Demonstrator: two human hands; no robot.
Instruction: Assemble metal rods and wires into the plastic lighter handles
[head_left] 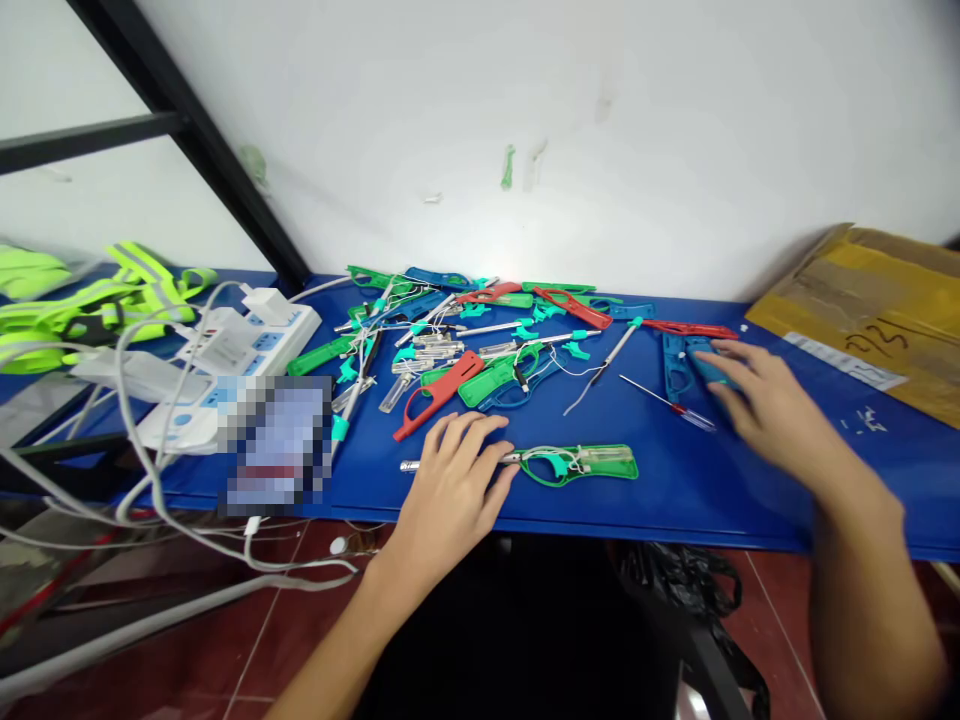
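Note:
My left hand (459, 478) lies over the metal tube of a long-nosed lighter (611, 462), thumb and forefinger pinching around it near the handle. This lighter's green casing lies open side up, showing its clear tank, white wires and turquoise trigger. At the right, my right hand (776, 410) has its fingers and thumb around a blue lighter casing half (706, 362), partly hidden beneath them. Just left of that hand lies another blue casing half (677, 372). A screwdriver (690, 416) with a clear and red handle rests close by.
Loose casings, tubes and tanks form a pile (457, 350) along the back, with a red casing half (446, 390) in front. At left are a white power strip (289, 345) with cables, a blurred phone (277, 445) and yellow reflective straps (142, 285). A taped carton (870, 310) stands right.

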